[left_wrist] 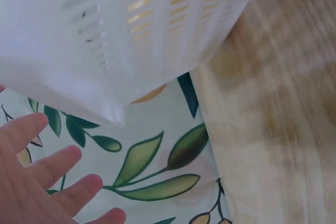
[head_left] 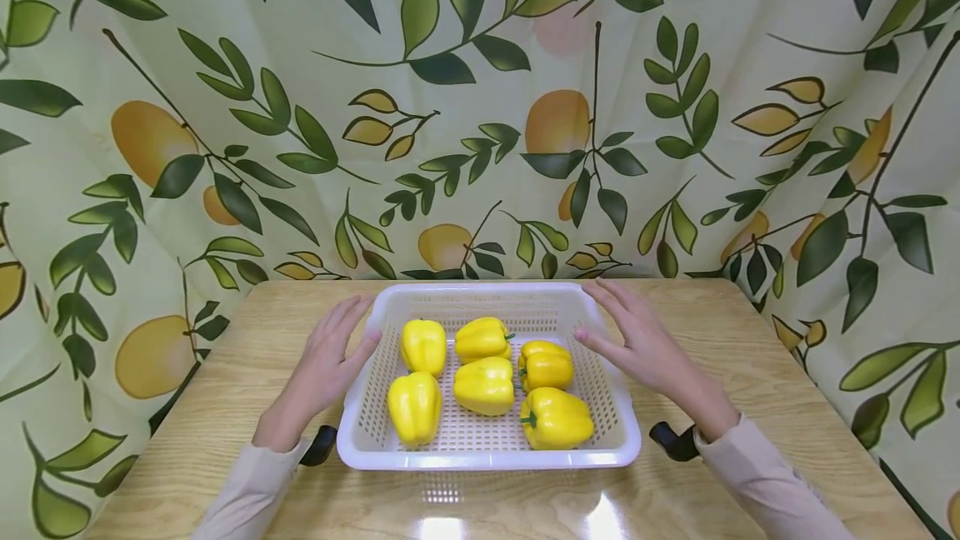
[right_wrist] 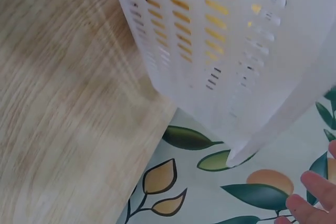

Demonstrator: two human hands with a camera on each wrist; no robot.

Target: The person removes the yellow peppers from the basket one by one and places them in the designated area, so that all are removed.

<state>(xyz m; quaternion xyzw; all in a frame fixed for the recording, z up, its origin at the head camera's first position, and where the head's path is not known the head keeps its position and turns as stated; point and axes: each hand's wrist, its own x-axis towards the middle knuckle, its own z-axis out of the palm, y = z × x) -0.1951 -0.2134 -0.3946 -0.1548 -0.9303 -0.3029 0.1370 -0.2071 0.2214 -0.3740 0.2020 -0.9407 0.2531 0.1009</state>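
A white perforated plastic basket (head_left: 487, 461) stands on the wooden table, holding several yellow bell peppers (head_left: 483, 386). Beside its left edge is my left hand (head_left: 326, 365), fingers extended and thumb close to the rim. My right hand (head_left: 645, 344) is at the right edge, its fingers extended too and its thumb over the rim. Neither hand grips anything; whether they touch the basket I cannot tell. In the left wrist view the fingers (left_wrist: 68, 190) are spread below the basket wall (left_wrist: 115, 40). The right wrist view shows only some fingertips (right_wrist: 307, 203) near the basket's corner (right_wrist: 236, 153).
The wooden table (head_left: 750, 365) extends on both sides of the basket. Behind it hangs a pale cloth (head_left: 480, 190) printed with leaves and orange fruit. A dark curved piece, part of a wrist mount (head_left: 675, 442), juts out by each wrist.
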